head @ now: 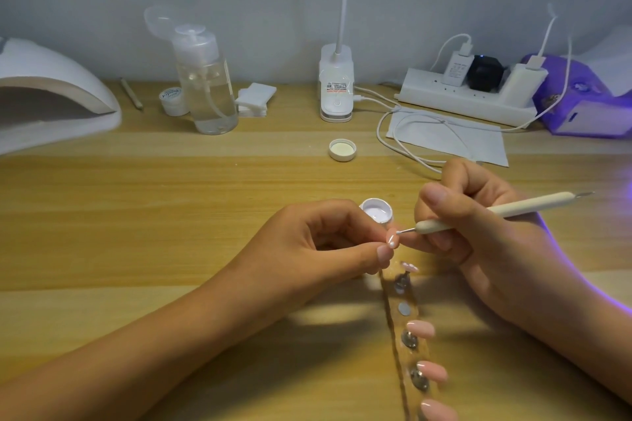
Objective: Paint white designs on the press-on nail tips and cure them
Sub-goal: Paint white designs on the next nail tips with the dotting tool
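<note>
My left hand (328,243) pinches a small pink nail tip (392,238) between thumb and forefinger at mid-table. White marks show on the tip. My right hand (478,229) grips a cream dotting pen (492,212), and its metal point touches the top of the held tip. Just behind the fingers sits an open pot of white gel (376,210). A clear holder strip (408,328) with metal studs runs toward me, carrying three more pink tips (421,329).
A white curing lamp (51,92) stands at far left. A pump bottle (205,79), small jar (173,100) and cotton pads (254,97) stand behind. The pot's lid (342,149), a desk lamp base (336,85), power strip (468,96), cables and a purple device (588,102) lie at right.
</note>
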`<state>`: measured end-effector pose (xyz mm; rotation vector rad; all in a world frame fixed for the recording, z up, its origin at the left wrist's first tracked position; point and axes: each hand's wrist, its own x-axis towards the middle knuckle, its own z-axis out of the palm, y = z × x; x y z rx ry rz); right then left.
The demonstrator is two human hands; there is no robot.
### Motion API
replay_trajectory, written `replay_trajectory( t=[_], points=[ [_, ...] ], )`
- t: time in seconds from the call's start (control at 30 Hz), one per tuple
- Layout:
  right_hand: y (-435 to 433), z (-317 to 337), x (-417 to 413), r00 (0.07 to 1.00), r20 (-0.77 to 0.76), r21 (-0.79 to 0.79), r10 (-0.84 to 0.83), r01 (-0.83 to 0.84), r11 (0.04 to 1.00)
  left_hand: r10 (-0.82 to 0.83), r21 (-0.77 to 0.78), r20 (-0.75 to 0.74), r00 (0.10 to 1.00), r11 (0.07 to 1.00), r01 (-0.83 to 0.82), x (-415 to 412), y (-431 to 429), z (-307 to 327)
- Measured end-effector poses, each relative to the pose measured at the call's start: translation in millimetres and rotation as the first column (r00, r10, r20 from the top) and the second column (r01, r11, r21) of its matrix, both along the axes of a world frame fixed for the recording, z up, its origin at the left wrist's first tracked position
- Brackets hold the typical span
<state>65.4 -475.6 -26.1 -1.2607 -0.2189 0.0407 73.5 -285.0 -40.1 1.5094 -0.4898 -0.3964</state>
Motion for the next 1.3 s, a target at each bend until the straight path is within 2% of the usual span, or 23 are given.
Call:
replay_trajectory(
  t=[1.3],
  points=[
    [1.0, 0.9, -1.0, 1.0, -0.026, -0.019, -0.005, 0.004, 1.0, -0.006, 0.011, 0.029, 1.0, 1.0, 0.006, 0.8, 0.0, -1.5]
  ],
)
